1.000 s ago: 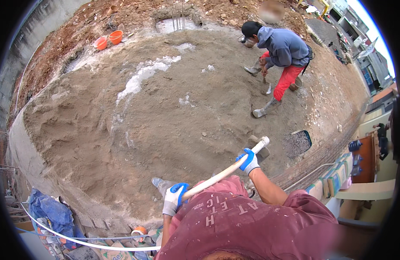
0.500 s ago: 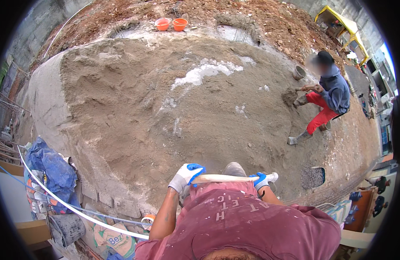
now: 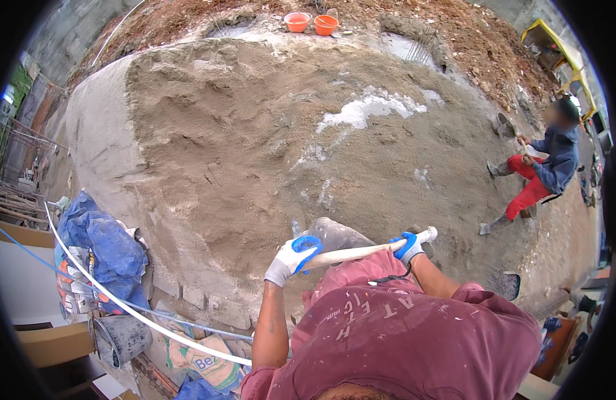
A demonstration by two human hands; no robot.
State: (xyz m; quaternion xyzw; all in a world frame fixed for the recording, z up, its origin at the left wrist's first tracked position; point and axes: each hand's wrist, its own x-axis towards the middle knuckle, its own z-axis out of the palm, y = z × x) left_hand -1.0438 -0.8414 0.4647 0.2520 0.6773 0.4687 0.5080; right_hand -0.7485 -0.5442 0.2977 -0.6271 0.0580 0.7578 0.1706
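A pale wooden tool handle (image 3: 351, 255) lies across the front of my body, its rounded end pointing to the right. My left hand (image 3: 296, 257), in a white and blue glove, is closed round its left part. Near the rounded end my right hand (image 3: 408, 248), gloved alike, grips it too. Whatever the handle is fixed to cannot be made out. Just beyond the handle my dusty grey boot (image 3: 338, 237) stands out over a broad spread of grey-brown sand (image 3: 248, 153), which carries a patch of white powder (image 3: 371, 109).
At the right a person (image 3: 551, 150) in red trousers holds a long handle beside a bucket (image 3: 505, 125). Orange tubs (image 3: 327, 25) stand at the far edge. On the left lie a blue tarp (image 3: 105, 243), a black bucket (image 3: 121, 340) and a white hose (image 3: 148, 317).
My view has swung left, so the surroundings sit further right. The handle tilts more, its right end raised, and my boot shows further forward. The other person's tool has lifted from the sand.
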